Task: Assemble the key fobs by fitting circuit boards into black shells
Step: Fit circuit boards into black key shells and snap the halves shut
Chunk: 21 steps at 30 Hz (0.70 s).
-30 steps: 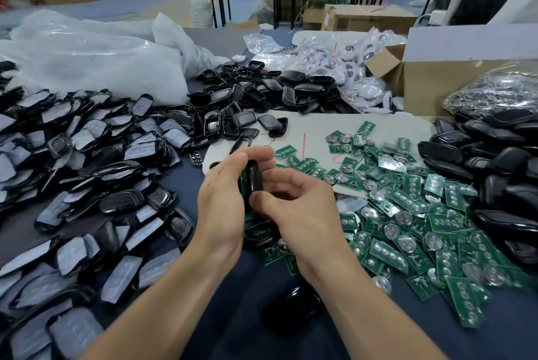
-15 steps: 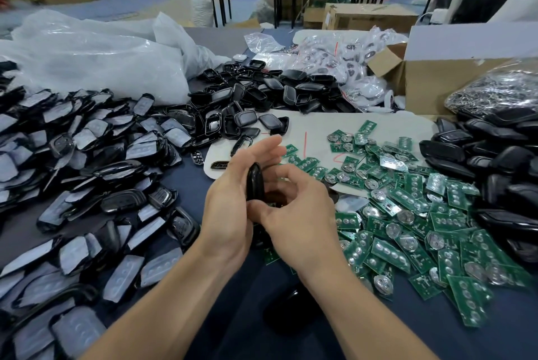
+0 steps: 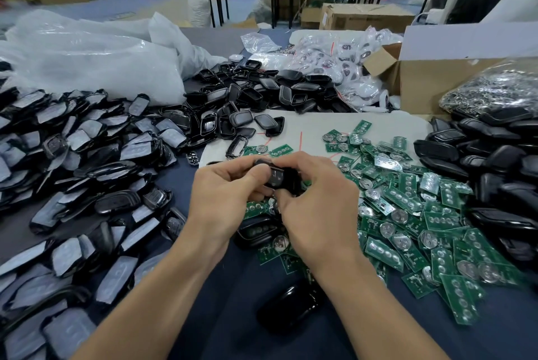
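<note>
Both hands hold one black key fob shell (image 3: 280,176) above the table's middle. My left hand (image 3: 224,199) grips its left end, with the thumb on top. My right hand (image 3: 317,208) curls round its right end from above. The shell lies roughly level and shows a pale inner face. Whether a board sits inside it is hidden by my fingers. Green circuit boards (image 3: 407,214) with round coin cells lie heaped to the right of my hands. Another black shell (image 3: 256,233) rests on the table just below my hands.
Film-covered black shells (image 3: 72,155) are heaped at the left, open shells (image 3: 262,91) at the back, glossy black shells (image 3: 500,161) at the right. One black shell (image 3: 288,307) lies between my forearms. A cardboard box (image 3: 422,80) and plastic bags (image 3: 87,56) stand behind.
The shell stood upright on edge between my hands; now it is turned flat and level. Both hands have closed round its ends.
</note>
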{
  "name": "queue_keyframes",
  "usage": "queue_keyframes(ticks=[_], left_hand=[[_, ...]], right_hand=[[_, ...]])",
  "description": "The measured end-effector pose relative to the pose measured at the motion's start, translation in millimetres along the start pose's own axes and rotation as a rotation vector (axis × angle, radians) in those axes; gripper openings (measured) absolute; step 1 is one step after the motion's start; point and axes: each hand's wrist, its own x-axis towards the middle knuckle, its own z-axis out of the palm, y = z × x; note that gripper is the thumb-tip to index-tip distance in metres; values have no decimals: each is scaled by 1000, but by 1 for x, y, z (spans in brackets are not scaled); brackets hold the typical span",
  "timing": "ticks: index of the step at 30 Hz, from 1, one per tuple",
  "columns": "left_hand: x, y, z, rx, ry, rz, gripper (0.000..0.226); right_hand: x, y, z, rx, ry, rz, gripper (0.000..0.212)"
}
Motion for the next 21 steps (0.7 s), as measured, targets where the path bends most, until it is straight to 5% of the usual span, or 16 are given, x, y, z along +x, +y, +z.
queue_keyframes(ticks=[7, 21], left_hand=[[3, 4, -8, -44, -65, -14, 32], [5, -5, -8, 43, -92, 127, 35]], right_hand=[[15, 11, -9, 504, -129, 308, 24], [16, 22, -7, 544, -95, 279, 24]])
